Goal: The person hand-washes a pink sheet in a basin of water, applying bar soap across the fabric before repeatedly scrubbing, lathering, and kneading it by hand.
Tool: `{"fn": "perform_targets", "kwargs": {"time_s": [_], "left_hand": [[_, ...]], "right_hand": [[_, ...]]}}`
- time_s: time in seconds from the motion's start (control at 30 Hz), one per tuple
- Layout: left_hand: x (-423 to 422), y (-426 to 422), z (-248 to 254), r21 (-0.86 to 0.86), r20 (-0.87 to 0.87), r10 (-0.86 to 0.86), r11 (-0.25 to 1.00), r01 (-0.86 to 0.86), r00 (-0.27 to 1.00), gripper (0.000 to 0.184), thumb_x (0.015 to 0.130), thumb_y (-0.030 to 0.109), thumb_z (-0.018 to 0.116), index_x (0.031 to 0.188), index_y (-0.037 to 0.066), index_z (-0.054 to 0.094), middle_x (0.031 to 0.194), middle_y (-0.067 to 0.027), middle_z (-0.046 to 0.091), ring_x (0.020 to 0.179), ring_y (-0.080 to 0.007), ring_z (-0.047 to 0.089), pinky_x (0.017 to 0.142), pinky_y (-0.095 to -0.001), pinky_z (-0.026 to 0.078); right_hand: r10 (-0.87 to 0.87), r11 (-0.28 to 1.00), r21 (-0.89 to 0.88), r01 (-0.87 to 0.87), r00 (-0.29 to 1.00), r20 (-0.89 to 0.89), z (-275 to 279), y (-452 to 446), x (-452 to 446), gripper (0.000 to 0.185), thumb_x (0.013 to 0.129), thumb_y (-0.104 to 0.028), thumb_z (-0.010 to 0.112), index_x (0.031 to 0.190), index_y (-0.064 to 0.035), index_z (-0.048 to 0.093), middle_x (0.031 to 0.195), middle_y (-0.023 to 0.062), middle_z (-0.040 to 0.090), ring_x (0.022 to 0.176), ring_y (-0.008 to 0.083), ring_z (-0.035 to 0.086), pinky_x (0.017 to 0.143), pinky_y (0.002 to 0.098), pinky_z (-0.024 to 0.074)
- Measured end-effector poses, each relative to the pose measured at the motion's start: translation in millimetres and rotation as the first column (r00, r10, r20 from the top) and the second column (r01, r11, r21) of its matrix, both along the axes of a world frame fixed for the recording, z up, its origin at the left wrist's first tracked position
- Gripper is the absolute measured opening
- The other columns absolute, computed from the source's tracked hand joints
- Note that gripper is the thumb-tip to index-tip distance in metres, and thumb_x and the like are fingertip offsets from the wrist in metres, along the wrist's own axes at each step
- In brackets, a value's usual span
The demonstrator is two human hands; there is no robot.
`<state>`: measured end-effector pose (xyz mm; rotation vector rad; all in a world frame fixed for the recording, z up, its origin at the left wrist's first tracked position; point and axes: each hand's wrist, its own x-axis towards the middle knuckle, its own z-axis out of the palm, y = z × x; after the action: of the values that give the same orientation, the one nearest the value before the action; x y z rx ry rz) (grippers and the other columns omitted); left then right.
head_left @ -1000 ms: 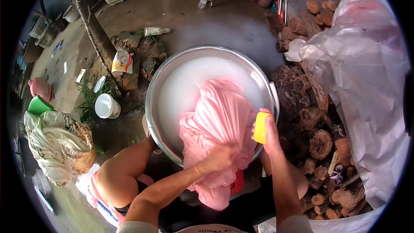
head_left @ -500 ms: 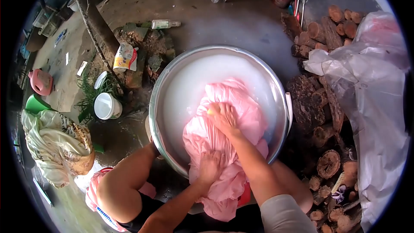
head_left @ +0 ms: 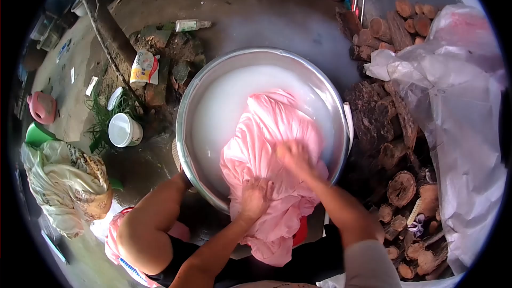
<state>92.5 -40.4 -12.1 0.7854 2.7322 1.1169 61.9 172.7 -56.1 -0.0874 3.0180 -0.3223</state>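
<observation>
A wet pink cloth (head_left: 266, 122) lies bunched in a round metal basin (head_left: 184, 128) of cloudy, whitish water, and hangs over the near rim. My left hand (head_left: 256, 196) presses on the cloth near that rim, its fingers bent against the fabric. Farther in and to the right, my right hand (head_left: 293, 156) is on the cloth too, blurred by motion. Its fingers are curled down, and whatever may be under them is hidden; no yellow block shows. Part of a red object (head_left: 300, 231) appears beneath the hanging cloth.
Cut logs (head_left: 401, 188) and a grey plastic sheet (head_left: 464, 128) are at the right. On the left are a white bucket (head_left: 125, 130), a filled bag (head_left: 64, 181) and a pink jug (head_left: 41, 108). A glass bottle (head_left: 192, 25) lies beyond the basin.
The yellow block, held up in my right hand a second ago, was brought down onto the cloth and is now out of sight. My right hand has since moved nearer and rightward over the fabric.
</observation>
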Motion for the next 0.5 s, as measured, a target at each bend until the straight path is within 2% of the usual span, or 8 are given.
{"fn": "perform_targets", "kwargs": {"time_s": [0.03,0.17,0.23,0.3,0.37,0.4,0.47,0.5], "left_hand": [[-3.1,1.4,-1.2,-0.025,0.009,-0.003,1.000,0.004,1.000,0.022,0.091,0.021,0.053,0.082,0.003,0.061,0.079,-0.0170,0.062,0.085,-0.0355,0.056,0.079,-0.0472,0.040],[-8.3,3.9,-5.6,-0.012,0.120,0.015,1.000,-0.014,0.993,0.023,0.090,0.023,0.054,0.083,0.002,0.061,0.079,-0.0187,0.061,0.083,-0.0373,0.057,0.077,-0.0484,0.042],[-17.7,2.9,1.6,-0.089,0.182,-0.046,0.994,0.063,0.982,0.023,0.089,0.023,0.055,0.087,0.001,0.061,0.082,-0.0199,0.061,0.082,-0.0385,0.058,0.078,-0.0485,0.043],[-22.5,16.8,14.8,-0.186,0.017,-0.057,0.981,0.059,0.998,0.042,0.086,0.030,0.059,0.116,0.001,0.051,0.110,-0.0228,0.056,0.107,-0.0399,0.051,0.094,-0.0497,0.038],[-30.6,33.6,27.9,-0.273,-0.109,-0.222,0.944,0.186,0.969,0.061,0.085,0.036,0.060,0.132,0.001,0.040,0.126,-0.0239,0.049,0.122,-0.0418,0.043,0.104,-0.0502,0.031],[-35.9,46.5,31.0,-0.243,0.018,-0.279,0.930,0.275,0.960,0.067,0.083,0.038,0.061,0.134,0.001,0.038,0.129,-0.0226,0.046,0.125,-0.0409,0.039,0.106,-0.0513,0.027],[-38.5,80.1,27.6,-0.157,0.260,-0.380,0.890,0.427,0.888,0.078,0.079,0.041,0.065,0.138,0.002,0.033,0.136,-0.0200,0.041,0.132,-0.0389,0.033,0.110,-0.0534,0.020],[-32.1,92.4,22.8,-0.255,0.197,-0.345,0.886,0.388,0.918,0.079,0.078,0.042,0.065,0.137,0.002,0.034,0.135,-0.0193,0.042,0.131,-0.0381,0.034,0.110,-0.0534,0.020]], "right_hand": [[-0.194,0.978,-0.092,0.188,0.979,-0.069,-7.2,8.0,-27.5,0.028,0.089,-0.026,0.057,0.117,-0.0238,0.055,0.120,0.0171,0.046,0.106,0.0381,0.051,0.089,0.0507,0.0436],[-0.333,0.932,-0.142,0.335,0.942,0.040,-17.4,-0.8,-38.1,0.036,0.086,-0.022,0.061,0.120,-0.0238,0.052,0.123,0.0188,0.044,0.101,0.0425,0.052,0.087,0.0502,0.0447],[-0.223,0.937,-0.256,0.239,0.971,0.090,9.0,0.3,-6.9,0.040,0.082,-0.023,0.064,0.120,-0.0177,0.053,0.118,0.0202,0.048,0.100,0.0423,0.053,0.085,0.0485,0.0462],[-0.188,0.889,-0.432,0.150,0.981,-0.048,22.6,-9.8,48.4,0.037,0.082,-0.023,0.065,0.116,-0.0122,0.055,0.114,0.0197,0.052,0.099,0.0397,0.054,0.083,0.0458,0.0478],[-0.411,0.678,-0.603,0.421,0.897,0.164,44.6,-19.5,90.2,0.032,0.082,-0.019,0.063,0.111,-0.0090,0.056,0.105,0.0170,0.055,0.096,0.0346,0.056,0.080,0.0418,0.0490],[-0.487,0.532,-0.655,0.536,0.827,0.281,49.9,-22.7,107.6,0.029,0.082,-0.017,0.062,0.109,-0.0074,0.057,0.101,0.0157,0.057,0.094,0.0320,0.057,0.079,0.0399,0.0496],[-0.577,0.033,-0.748,0.662,0.624,0.527,30.0,-17.0,134.4,0.028,0.080,-0.014,0.062,0.106,-0.0074,0.057,0.097,0.0123,0.057,0.089,0.0276,0.057,0.074,0.0376,0.0498],[-0.557,-0.230,-0.722,0.653,0.520,0.648,23.8,-12.4,141.6,0.027,0.079,-0.013,0.062,0.105,-0.0075,0.056,0.095,0.0107,0.057,0.086,0.0254,0.057,0.071,0.0365,0.0499]]}}
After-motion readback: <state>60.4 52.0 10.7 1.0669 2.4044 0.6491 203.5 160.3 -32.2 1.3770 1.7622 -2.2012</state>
